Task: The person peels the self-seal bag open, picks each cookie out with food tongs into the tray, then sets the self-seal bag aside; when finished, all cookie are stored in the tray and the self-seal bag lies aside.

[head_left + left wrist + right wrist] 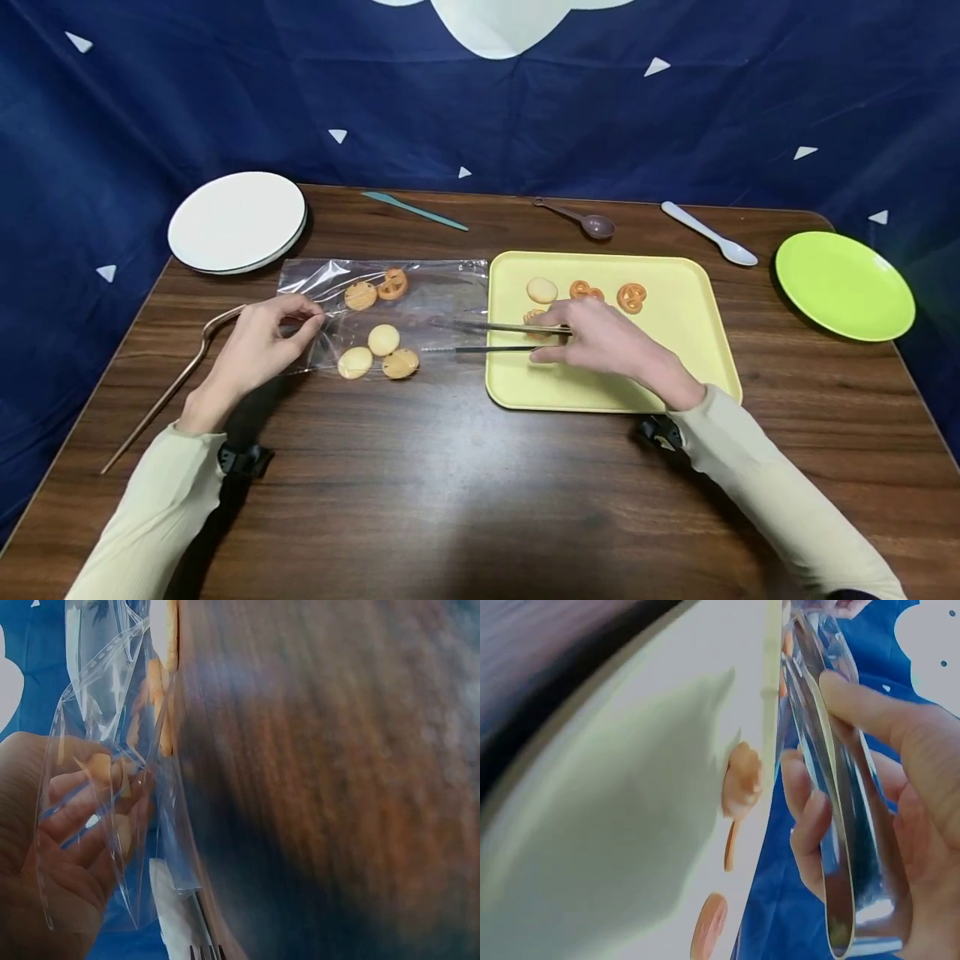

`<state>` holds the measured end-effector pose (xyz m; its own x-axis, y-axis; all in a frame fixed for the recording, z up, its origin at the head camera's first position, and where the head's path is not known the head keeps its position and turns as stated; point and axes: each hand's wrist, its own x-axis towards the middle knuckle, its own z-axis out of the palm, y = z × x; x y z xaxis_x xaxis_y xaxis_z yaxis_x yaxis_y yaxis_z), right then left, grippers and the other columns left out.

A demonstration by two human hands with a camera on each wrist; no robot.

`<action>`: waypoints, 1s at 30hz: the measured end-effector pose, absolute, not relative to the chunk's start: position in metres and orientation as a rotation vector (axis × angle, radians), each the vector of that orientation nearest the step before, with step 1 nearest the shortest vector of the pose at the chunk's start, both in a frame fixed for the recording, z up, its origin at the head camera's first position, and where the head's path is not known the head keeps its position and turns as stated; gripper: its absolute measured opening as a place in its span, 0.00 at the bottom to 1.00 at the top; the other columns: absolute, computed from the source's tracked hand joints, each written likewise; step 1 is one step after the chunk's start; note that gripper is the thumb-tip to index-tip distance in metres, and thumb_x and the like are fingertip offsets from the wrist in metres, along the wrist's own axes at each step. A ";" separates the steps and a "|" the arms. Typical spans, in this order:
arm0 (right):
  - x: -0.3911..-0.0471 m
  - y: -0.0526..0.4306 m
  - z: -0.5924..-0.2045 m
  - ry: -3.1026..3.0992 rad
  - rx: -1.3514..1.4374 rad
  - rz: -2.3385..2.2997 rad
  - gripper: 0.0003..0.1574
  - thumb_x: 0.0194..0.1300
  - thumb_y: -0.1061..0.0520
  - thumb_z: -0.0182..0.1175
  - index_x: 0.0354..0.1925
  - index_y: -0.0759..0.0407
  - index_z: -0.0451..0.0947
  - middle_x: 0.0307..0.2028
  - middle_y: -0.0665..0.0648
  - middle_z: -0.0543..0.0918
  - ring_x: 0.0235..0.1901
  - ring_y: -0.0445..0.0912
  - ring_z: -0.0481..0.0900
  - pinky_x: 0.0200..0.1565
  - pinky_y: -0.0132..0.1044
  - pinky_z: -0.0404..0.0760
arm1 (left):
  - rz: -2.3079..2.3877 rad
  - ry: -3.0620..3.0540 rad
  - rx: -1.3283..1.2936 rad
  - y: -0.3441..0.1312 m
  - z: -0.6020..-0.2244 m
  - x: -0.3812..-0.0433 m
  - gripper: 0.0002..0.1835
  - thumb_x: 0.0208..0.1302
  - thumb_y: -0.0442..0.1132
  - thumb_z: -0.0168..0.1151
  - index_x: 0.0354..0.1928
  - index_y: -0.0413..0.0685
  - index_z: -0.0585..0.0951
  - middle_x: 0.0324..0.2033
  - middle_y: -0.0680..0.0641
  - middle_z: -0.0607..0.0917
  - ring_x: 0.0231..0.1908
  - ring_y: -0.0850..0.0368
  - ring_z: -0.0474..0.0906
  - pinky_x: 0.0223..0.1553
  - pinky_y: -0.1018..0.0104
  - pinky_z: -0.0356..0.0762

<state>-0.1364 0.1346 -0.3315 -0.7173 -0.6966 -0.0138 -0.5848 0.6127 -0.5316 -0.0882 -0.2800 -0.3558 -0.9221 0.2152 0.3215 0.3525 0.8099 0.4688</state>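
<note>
The left hand (258, 343) pinches the near-left edge of a clear plastic bag (450, 287), its grip grasping the thin, glossy, creased film. The bag lies flat on the wood-grained surface (390, 517), and five cookies show inside: a golden pretzel shape (392, 284) beside a round, dimpled biscuit (361, 296), then, lower down, two smooth pale discs (384, 340) near a browner, pitted one (401, 364).

The right hand (600, 340) has its grip around polished metal tongs (866, 862), a folded strip with a rounded bend. Their slim arms stand apart and reach leftward over the tray's rim to the bag; whether the tips are inside it, I cannot tell. Below this hand is a matte yellow tray (615, 387), rectangular with rounded corners, carrying a pale oval cookie (542, 290), two pretzel shapes (632, 297) and a ridged brown cookie partly hidden by the fingers.

Behind the bag lie glossy white round plates (237, 221), stacked, and a teal knife (416, 210); a slim copper-toned utensil (172, 387) rests by the left hand.
</note>
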 end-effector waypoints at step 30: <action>-0.137 0.098 -0.326 2.568 -1.331 -0.496 0.21 0.57 0.46 0.67 0.48 0.51 0.83 0.25 0.44 0.74 0.19 0.38 0.67 0.17 0.32 0.66 | -0.792 -2.737 -0.471 -0.281 -0.356 -0.091 0.02 0.59 0.31 0.62 0.32 0.42 0.83 0.31 0.46 0.84 0.25 0.59 0.73 0.26 0.71 0.66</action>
